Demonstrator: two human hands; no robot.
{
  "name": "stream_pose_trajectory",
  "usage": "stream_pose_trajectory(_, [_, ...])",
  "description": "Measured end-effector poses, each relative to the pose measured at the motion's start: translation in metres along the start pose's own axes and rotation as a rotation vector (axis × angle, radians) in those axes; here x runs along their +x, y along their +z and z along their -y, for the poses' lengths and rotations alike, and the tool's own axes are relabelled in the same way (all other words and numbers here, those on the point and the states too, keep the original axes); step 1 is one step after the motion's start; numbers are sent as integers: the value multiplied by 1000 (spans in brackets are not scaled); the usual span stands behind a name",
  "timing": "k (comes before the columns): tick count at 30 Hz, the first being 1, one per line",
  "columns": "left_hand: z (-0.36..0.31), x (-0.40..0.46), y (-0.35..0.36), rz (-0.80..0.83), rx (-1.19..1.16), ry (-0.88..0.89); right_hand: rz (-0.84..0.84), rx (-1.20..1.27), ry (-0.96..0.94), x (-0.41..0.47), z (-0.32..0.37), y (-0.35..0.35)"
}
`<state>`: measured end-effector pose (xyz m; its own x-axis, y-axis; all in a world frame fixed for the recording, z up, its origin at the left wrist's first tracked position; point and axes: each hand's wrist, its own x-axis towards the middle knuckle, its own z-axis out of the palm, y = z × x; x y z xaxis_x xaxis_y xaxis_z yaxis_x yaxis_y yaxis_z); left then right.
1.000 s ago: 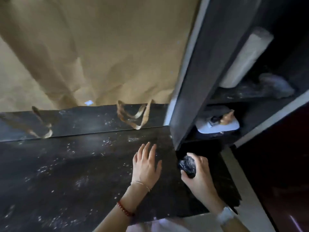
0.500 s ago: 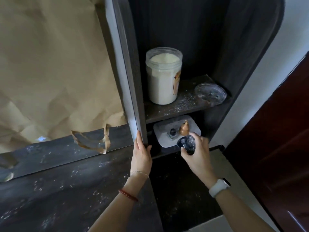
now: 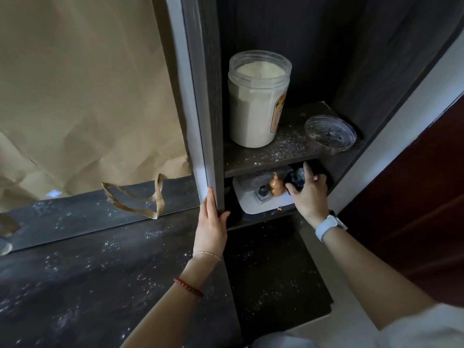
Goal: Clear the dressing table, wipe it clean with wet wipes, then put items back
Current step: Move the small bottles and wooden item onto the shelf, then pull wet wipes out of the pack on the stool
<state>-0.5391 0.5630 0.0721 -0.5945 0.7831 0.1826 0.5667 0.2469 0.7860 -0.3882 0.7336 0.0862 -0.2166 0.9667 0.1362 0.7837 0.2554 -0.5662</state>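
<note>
Fingers (image 3: 308,172) of the right hand (image 3: 310,194) curl round a dark crinkled object (image 3: 296,177), holding it inside the lower shelf compartment just beside a small golden gourd figurine (image 3: 276,184) on a white tray (image 3: 247,200). The left hand (image 3: 211,228) rests with straight fingers against the cabinet's upright panel (image 3: 208,121), above the dusty dressing table top (image 3: 88,272). On the shelf above stand a jar of white powder (image 3: 257,101) and a clear lid (image 3: 330,134).

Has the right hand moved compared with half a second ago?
Yes. The right hand with the dark object went deeper under the shelf, past the white tray.
</note>
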Motion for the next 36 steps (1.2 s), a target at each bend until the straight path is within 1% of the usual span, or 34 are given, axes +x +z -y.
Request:
stream_pose_trajectory(7, [6, 2, 3, 2, -1, 20, -3, 145, -62, -23, -7, 3])
stream_pose_trajectory(11, [6, 2, 3, 4, -17, 29, -23, 135, -30, -45, -4, 1])
stream_pose_trajectory(15, [11, -3, 0, 31, -2, -2, -14, 51, -20, -86, -8, 5])
stream_pose_trajectory(17, [19, -15, 0, 51, -3, -51, -12, 35, -13, -115, -15, 10])
stream_pose_trajectory(18, [23, -26, 3, 79, -1, -110, 16, 32, 24, -133, -22, 12])
stream_pose_trajectory(20, [25, -54, 13, 155, 31, -229, 71, 36, 105, -167, -39, 14])
stream_pose_trajectory(21, [24, -70, 21, 206, 63, -256, 76, 29, 141, -186, -49, 11])
stream_pose_trajectory(22, [22, -84, 28, 265, 100, -247, 74, 18, 164, -201, -58, 9])
stream_pose_trajectory(24, [8, -119, 50, 467, 195, -122, 62, -9, 237, -240, -84, -6])
stream_pose_trajectory(26, [-14, -150, 76, 658, 274, 86, 20, -34, 339, -278, -112, -27])
stream_pose_trajectory(27, [-25, -162, 87, 723, 310, 216, -12, -56, 382, -295, -124, -38])
stream_pose_trajectory(29, [-52, -189, 117, 804, 375, 498, -66, -88, 466, -329, -153, -63])
stream_pose_trajectory(30, [-67, -205, 134, 832, 399, 602, -91, -107, 506, -348, -170, -78])
stream_pose_trajectory(33, [-114, -262, 184, 935, 503, 800, -182, -167, 646, -407, -226, -123])
stream_pose_trajectory(36, [-153, -340, 232, 1114, 588, 892, -298, -155, 799, -481, -291, -167])
